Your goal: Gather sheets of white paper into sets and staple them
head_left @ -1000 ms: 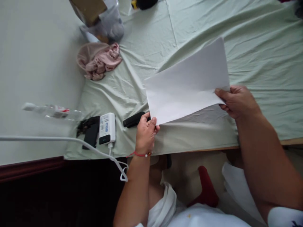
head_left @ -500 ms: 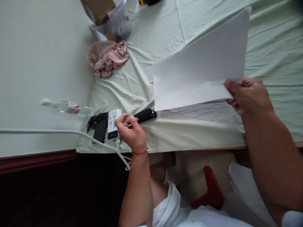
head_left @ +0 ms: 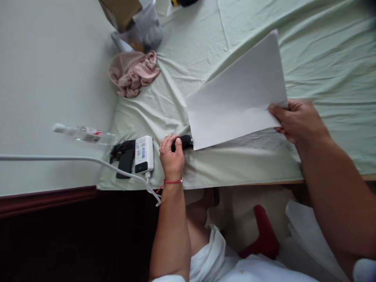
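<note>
My left hand (head_left: 172,158), with a red string on its wrist, is closed around the rear part of a black stapler (head_left: 186,141) lying on the cloth. The fingers hide much of the stapler's body; its front end points right. In my right hand (head_left: 299,119) are white paper sheets (head_left: 237,92), pinched at their right edge with the thumb on top. The sheets slant above the bed, their lower left corner right at the stapler's front end. Whether that corner lies inside the stapler's mouth I cannot tell.
Left of my left hand lie a white power bank (head_left: 143,152) with a plugged-in cable (head_left: 88,158) and a dark phone-like slab (head_left: 125,162). A clear bottle (head_left: 91,135) is near the wall. Pink cloth (head_left: 136,74) and a bag (head_left: 147,29) sit farther back on the green sheet (head_left: 188,58).
My left hand has moved from beside the power bank onto the stapler and closed around it. My right hand has brought the paper left and lower, its corner now at the stapler's front.
</note>
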### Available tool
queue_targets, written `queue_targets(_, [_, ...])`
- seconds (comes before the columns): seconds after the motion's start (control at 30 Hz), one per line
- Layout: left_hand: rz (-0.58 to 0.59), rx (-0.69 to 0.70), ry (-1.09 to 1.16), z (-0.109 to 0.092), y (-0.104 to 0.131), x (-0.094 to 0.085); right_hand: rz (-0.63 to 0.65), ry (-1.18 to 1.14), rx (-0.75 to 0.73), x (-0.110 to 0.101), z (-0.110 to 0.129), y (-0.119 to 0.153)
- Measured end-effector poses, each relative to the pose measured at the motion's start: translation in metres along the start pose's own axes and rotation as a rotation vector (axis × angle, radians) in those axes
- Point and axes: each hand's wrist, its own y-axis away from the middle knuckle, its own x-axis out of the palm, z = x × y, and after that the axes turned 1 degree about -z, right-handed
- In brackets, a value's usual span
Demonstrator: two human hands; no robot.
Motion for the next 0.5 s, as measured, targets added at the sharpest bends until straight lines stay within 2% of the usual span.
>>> queue_targets(0.5, [0.122,0.011,0.065,-0.016,0.002,-0.006,0.027,0.005,-0.020,-0.002,-0.005,-0.004])
